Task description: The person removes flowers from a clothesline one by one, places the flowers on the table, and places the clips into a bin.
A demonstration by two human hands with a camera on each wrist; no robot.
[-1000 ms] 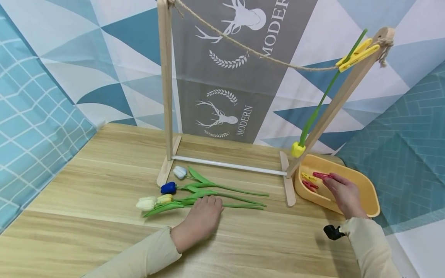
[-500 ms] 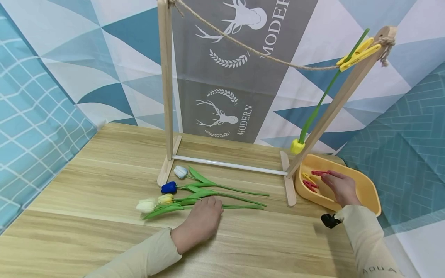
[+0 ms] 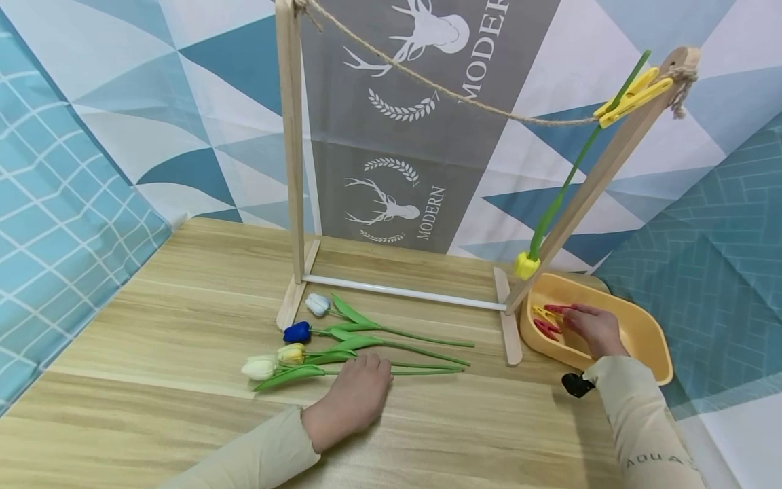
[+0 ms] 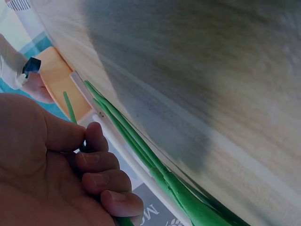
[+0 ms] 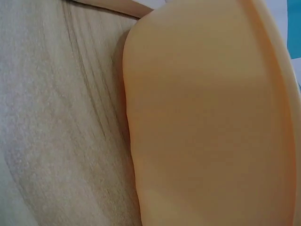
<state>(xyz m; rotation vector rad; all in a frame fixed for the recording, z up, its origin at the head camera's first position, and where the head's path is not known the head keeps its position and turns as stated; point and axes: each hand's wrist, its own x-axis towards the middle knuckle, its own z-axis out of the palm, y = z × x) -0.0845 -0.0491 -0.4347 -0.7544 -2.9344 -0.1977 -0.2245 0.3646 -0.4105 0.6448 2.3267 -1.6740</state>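
My left hand [image 3: 359, 390] rests low over the table, fingers curled round the green stem of the cream-white tulip [image 3: 259, 367]. The left wrist view shows thumb and forefinger pinching that stem [image 4: 69, 107]. Just behind lie a yellow tulip [image 3: 291, 353], a blue tulip [image 3: 297, 332] and a pale blue tulip [image 3: 317, 304], stems pointing right. My right hand [image 3: 597, 331] reaches into the yellow-orange basin [image 3: 650, 339], pinching a red clothespin [image 3: 557, 309]. Another red clothespin [image 3: 546, 330] and a yellow clothespin [image 3: 542, 313] lie there. The right wrist view shows no hand, only the basin's side.
A wooden frame [image 3: 293, 149] stands at the back, with a white crossbar [image 3: 403, 292] low down and a twine line [image 3: 440, 87] above. From the line's right end a yellow tulip [image 3: 527, 265] hangs head down, clipped by a yellow clothespin [image 3: 632, 98].
My right hand has lowered the red clothespin toward the others in the basin, its forearm shifting left. My left hand has stayed nearly still, with the cream-white tulip moving slightly toward the front.
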